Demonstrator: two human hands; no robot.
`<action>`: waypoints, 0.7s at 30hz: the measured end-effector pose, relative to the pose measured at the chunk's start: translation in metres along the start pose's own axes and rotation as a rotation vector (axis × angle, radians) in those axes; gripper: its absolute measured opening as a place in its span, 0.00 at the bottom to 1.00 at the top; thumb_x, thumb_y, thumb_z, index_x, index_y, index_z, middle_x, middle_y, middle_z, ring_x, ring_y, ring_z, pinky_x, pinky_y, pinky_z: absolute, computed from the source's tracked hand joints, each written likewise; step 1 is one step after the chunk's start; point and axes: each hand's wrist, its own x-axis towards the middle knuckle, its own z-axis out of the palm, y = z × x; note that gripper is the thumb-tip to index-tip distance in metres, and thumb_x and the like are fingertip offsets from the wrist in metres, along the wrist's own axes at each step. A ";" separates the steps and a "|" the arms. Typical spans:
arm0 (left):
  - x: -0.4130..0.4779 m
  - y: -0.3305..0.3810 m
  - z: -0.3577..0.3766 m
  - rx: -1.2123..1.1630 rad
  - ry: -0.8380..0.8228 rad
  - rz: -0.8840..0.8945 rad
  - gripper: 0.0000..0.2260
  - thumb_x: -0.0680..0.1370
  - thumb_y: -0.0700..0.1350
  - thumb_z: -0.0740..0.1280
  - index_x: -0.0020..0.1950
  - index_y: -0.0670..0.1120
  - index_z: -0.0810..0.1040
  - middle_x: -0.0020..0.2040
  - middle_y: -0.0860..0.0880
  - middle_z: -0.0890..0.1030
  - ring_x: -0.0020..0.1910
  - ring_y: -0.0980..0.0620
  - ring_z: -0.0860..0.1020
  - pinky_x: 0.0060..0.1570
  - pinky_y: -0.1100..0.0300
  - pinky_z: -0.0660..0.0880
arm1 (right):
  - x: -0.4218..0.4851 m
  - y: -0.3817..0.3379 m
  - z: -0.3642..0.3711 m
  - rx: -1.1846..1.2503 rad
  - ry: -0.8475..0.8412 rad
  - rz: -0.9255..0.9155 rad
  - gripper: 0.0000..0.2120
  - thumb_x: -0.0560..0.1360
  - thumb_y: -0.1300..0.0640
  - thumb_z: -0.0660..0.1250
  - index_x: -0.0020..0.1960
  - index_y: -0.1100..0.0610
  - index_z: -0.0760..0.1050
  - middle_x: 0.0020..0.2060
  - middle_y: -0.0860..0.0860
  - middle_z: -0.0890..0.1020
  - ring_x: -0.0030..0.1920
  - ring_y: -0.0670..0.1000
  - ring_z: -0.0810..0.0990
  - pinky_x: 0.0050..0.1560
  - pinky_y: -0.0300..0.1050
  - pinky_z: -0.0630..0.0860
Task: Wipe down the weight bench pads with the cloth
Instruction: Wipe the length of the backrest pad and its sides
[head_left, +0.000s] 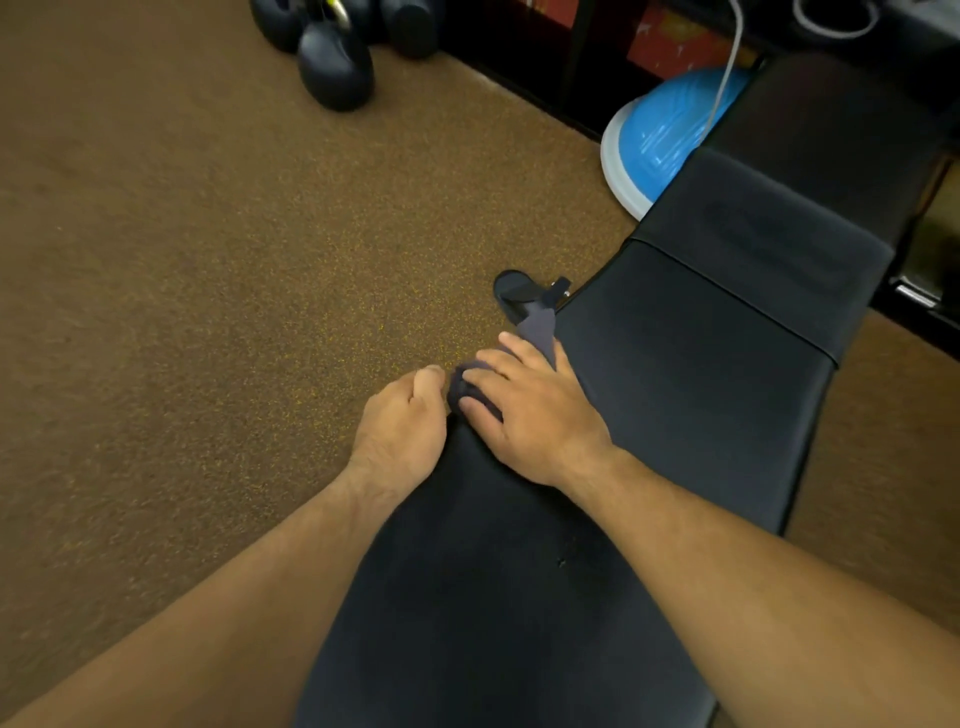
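Note:
The black weight bench pad (675, 395) runs from the bottom middle to the upper right, with a second pad section (769, 244) beyond a seam. A dark grey cloth (540, 325) lies bunched on the pad's left edge. My right hand (530, 410) lies on the cloth with its fingers spread over it, pressing it to the pad. My left hand (402, 428) sits just left of it at the pad's edge, fingers curled, thumb and fingertips close to the cloth's end; whether it pinches the cloth is hidden.
Speckled brown rubber floor (208, 260) spreads to the left. Black kettlebells (335, 62) stand at the top. A blue balance dome (660, 140) sits beside the bench's far end. A bench foot with a knob (524, 293) sticks out by the cloth.

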 end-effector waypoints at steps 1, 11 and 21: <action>-0.005 0.003 0.003 0.049 0.006 0.041 0.17 0.81 0.49 0.55 0.56 0.46 0.81 0.61 0.47 0.80 0.61 0.47 0.75 0.59 0.60 0.66 | -0.012 0.003 0.000 0.026 -0.005 0.019 0.23 0.82 0.42 0.51 0.74 0.47 0.66 0.76 0.45 0.62 0.78 0.49 0.49 0.74 0.58 0.40; -0.026 0.023 0.046 0.359 -0.046 0.343 0.21 0.84 0.49 0.52 0.75 0.44 0.66 0.75 0.49 0.66 0.75 0.53 0.60 0.70 0.63 0.52 | -0.111 0.042 0.005 -0.007 0.023 0.206 0.27 0.81 0.39 0.44 0.78 0.47 0.57 0.78 0.44 0.54 0.78 0.49 0.44 0.74 0.57 0.38; -0.037 0.030 0.076 0.511 -0.034 0.416 0.23 0.83 0.51 0.51 0.77 0.46 0.61 0.78 0.47 0.59 0.77 0.50 0.54 0.76 0.50 0.49 | -0.183 0.065 0.025 0.171 0.361 0.786 0.28 0.82 0.42 0.50 0.77 0.55 0.60 0.78 0.54 0.58 0.78 0.57 0.49 0.74 0.63 0.49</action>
